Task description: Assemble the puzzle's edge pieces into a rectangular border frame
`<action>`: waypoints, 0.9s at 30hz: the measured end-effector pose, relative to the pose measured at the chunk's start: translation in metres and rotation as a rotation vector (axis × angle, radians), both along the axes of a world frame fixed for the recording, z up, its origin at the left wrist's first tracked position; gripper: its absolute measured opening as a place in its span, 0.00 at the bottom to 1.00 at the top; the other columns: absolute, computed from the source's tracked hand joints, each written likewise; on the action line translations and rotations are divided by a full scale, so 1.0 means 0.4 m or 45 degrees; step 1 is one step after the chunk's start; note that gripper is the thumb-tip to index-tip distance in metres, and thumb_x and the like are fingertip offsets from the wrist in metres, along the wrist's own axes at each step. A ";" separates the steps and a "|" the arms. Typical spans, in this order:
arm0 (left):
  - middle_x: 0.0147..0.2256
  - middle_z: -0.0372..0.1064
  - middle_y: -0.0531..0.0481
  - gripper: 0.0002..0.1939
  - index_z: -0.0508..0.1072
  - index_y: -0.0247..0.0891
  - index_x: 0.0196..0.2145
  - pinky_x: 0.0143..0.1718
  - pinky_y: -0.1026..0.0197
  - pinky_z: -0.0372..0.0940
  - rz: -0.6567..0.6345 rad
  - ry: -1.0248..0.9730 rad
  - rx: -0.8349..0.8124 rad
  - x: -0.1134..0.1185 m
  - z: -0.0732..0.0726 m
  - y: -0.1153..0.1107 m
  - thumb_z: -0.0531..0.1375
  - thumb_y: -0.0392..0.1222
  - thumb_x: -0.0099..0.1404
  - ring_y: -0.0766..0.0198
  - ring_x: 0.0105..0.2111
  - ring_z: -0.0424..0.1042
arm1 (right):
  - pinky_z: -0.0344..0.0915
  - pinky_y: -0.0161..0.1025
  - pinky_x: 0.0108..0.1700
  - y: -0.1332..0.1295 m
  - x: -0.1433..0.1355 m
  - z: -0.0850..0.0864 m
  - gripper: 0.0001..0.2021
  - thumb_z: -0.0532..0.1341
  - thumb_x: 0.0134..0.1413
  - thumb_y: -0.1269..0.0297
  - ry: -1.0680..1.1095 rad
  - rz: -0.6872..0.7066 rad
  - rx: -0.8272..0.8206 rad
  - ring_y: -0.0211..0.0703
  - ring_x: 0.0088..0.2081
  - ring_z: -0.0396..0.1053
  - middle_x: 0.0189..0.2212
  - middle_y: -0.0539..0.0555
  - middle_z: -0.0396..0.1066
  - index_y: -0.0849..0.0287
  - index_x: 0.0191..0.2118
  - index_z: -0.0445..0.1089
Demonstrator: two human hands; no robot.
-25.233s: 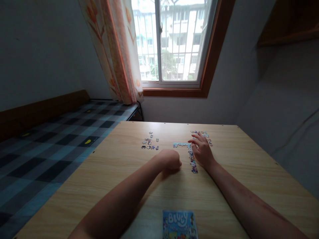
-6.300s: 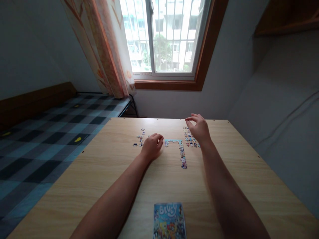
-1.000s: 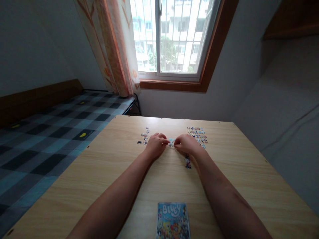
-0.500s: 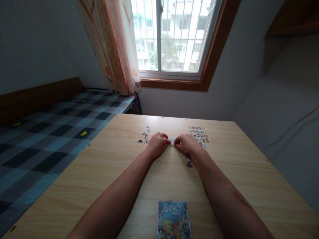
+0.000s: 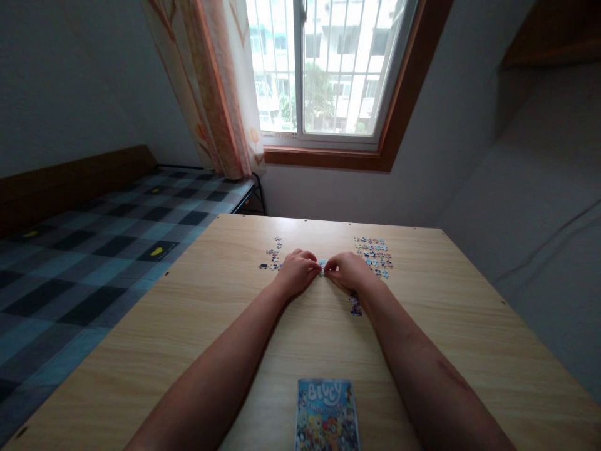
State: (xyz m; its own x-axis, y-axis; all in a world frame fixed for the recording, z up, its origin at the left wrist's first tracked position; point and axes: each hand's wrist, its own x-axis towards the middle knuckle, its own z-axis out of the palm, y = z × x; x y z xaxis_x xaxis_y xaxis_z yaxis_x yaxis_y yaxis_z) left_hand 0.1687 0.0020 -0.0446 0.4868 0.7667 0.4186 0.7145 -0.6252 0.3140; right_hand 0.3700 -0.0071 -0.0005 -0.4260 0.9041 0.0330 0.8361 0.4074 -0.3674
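Between my two hands, light blue jigsaw puzzle pieces lie on the wooden table. My left hand has its thumb and fingertips pinched together at the left edge of these pieces. From the right, my right hand pinches at the same pieces, its fingertips close to those of the left. The fingers hide part of what they hold. Just below my right wrist lies a dark joined strip of puzzle pieces, partly covered by the forearm.
Loose puzzle pieces spread in rows right of my right hand. A smaller group of pieces sits to the left. Near the front edge lies a Bluey picture box or card. A checked bed stands left of the table.
My right hand has shifted slightly left, bringing its fingertips nearer the left hand's. Less of the light blue pieces shows between them. My left hand has stayed almost still.
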 end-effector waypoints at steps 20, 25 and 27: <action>0.40 0.78 0.47 0.07 0.84 0.46 0.34 0.46 0.53 0.62 0.043 0.014 0.011 0.009 0.003 -0.004 0.64 0.43 0.64 0.55 0.41 0.68 | 0.64 0.33 0.39 0.016 0.020 0.007 0.09 0.63 0.57 0.60 0.003 -0.109 0.053 0.42 0.39 0.74 0.37 0.51 0.80 0.50 0.39 0.81; 0.39 0.78 0.47 0.07 0.83 0.44 0.32 0.47 0.51 0.62 0.099 0.046 0.029 0.022 0.013 -0.010 0.64 0.43 0.63 0.53 0.42 0.68 | 0.62 0.34 0.36 0.015 0.016 0.003 0.10 0.62 0.57 0.58 -0.045 -0.166 0.082 0.43 0.38 0.74 0.36 0.51 0.80 0.49 0.39 0.81; 0.39 0.78 0.47 0.06 0.83 0.43 0.31 0.47 0.50 0.62 0.122 0.053 0.031 0.028 0.019 -0.012 0.65 0.42 0.62 0.53 0.42 0.68 | 0.62 0.35 0.36 0.012 0.007 -0.002 0.10 0.62 0.56 0.57 -0.055 -0.181 0.096 0.43 0.39 0.74 0.37 0.51 0.80 0.48 0.39 0.81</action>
